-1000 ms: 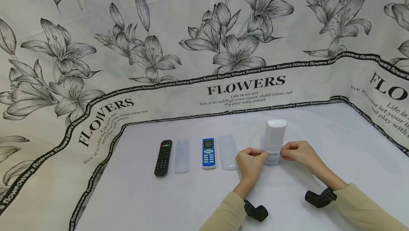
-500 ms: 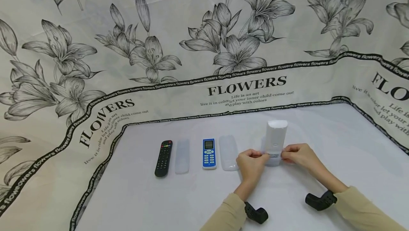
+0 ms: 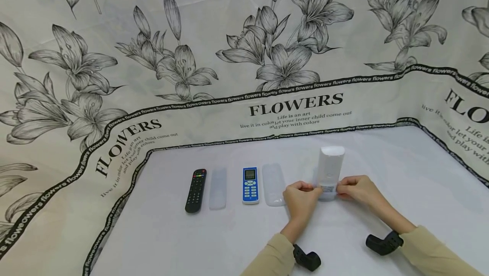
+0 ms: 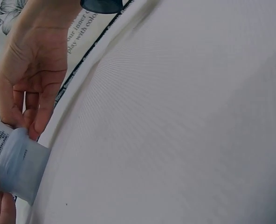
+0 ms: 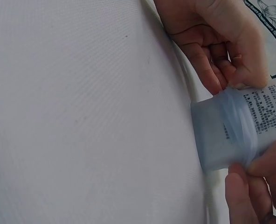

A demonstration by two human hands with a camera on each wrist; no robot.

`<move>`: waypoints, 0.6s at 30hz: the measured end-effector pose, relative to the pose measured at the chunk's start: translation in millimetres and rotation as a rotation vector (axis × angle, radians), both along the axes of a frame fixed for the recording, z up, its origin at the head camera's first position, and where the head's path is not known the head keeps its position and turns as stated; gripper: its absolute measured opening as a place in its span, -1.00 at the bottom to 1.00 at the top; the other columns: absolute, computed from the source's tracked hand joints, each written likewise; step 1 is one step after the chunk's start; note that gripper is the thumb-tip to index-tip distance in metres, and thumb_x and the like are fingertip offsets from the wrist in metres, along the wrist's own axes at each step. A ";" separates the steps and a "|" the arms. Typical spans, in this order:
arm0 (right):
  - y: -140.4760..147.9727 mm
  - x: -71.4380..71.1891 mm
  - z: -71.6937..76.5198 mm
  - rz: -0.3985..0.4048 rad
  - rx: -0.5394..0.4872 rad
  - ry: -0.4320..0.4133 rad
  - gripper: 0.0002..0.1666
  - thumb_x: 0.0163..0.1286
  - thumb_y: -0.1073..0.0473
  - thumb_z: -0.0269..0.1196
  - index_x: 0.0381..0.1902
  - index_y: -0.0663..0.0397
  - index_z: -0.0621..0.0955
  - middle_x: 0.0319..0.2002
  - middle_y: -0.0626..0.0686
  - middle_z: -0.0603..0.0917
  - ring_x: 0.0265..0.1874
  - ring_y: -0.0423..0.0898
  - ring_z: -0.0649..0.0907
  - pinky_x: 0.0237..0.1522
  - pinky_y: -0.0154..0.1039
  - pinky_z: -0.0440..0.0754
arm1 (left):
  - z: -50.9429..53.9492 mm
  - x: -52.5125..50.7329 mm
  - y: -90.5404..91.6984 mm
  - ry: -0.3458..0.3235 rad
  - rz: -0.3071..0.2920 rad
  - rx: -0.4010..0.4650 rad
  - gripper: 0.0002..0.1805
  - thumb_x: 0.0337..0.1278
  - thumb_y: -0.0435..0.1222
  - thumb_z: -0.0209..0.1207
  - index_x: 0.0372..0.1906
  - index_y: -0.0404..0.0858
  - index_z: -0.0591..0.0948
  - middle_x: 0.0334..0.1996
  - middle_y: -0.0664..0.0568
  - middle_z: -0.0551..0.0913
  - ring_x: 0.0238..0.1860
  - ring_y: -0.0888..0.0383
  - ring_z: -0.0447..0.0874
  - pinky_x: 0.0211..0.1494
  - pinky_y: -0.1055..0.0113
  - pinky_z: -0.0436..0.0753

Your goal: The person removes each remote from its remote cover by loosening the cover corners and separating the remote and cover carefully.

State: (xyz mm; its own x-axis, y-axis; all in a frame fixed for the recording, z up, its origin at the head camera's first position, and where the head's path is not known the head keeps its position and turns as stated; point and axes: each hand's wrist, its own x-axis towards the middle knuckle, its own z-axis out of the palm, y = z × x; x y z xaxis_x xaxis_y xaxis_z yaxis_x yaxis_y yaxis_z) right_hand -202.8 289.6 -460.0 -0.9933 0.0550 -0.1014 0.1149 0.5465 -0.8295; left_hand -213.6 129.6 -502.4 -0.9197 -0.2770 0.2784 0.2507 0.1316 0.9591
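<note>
A white remote control (image 3: 331, 165) stands on end on the table, its back with printed text towards me. A translucent sleeve (image 5: 217, 135) surrounds its lower end, with its edge bunched in folds. My left hand (image 3: 302, 201) pinches the sleeve at the left side between thumb and fingers. At the right side my right hand (image 3: 355, 189) pinches the same edge. In the left wrist view the bunched sleeve (image 4: 31, 168) shows between both hands, partly cut off by the frame.
Left of the hands lie a black remote (image 3: 195, 191), a narrow clear sleeve (image 3: 217, 189), a blue remote (image 3: 250, 185) and a wider clear sleeve (image 3: 273, 184). A flower-printed cloth (image 3: 294, 110) rises behind the white table (image 3: 172, 242).
Both hands have slid slightly lower along the white remote, and more of its printed label shows above the bunched sleeve edge. The other remotes and sleeves stay put.
</note>
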 end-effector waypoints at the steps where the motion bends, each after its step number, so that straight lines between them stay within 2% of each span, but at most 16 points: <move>1: 0.0 0.1 0.1 -0.005 -0.004 -0.002 -0.81 0.10 0.26 0.26 -0.42 0.33 0.66 -0.50 -0.07 0.69 -0.52 -0.33 0.57 -0.45 -0.44 0.61 | 0.3 -0.1 0.3 0.002 -0.001 0.002 -0.85 -0.48 -0.52 0.35 -0.77 -0.28 0.60 -0.78 0.06 0.61 -0.75 0.54 0.36 -0.70 0.59 0.42; 12: 0.5 -0.2 6.7 0.029 -0.011 0.002 -0.77 0.14 0.28 0.29 -0.35 0.43 0.65 -0.47 -0.04 0.71 -0.50 -0.33 0.59 -0.42 -0.42 0.64 | 5.0 -0.7 -4.0 0.001 -0.040 0.004 -0.85 -0.46 -0.50 0.39 -0.75 -0.28 0.62 -0.77 0.04 0.62 -0.74 0.53 0.39 -0.69 0.59 0.44; 18: 4.3 4.3 9.2 0.047 0.004 -0.047 -0.75 0.16 0.28 0.30 -0.28 0.43 0.66 -0.41 0.01 0.74 -0.48 -0.30 0.63 -0.39 -0.36 0.66 | 4.1 7.3 -9.4 -0.040 -0.099 0.005 -0.87 -0.47 -0.51 0.39 -0.69 -0.25 0.69 -0.74 0.04 0.66 -0.72 0.52 0.44 -0.63 0.56 0.50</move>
